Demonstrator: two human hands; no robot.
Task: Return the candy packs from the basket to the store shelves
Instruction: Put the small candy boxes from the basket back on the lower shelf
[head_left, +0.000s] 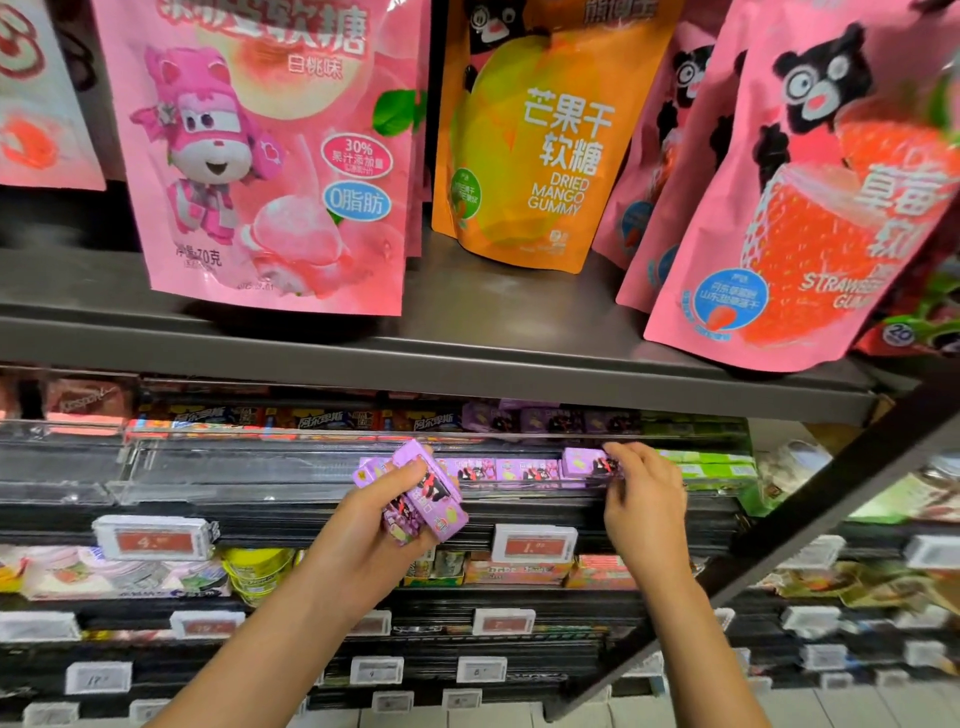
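My left hand (374, 525) grips a bundle of several small purple candy packs (426, 488) in front of the lower shelf. My right hand (641, 493) pinches one purple candy pack (584, 462) and holds it at the right end of a row of matching purple packs (514, 470) lying behind the clear shelf rail (260, 457). More purple packs (550, 418) sit further back on the same shelf. No basket is in view.
Above hangs a grey shelf (467, 358) with large pink gummy bags (270, 156), an orange mango gummy bag (524, 135) and strawberry gummy bags (810, 208). Green packs (711, 462) lie right of the purple row. Price tags (535, 543) line the shelf edges below.
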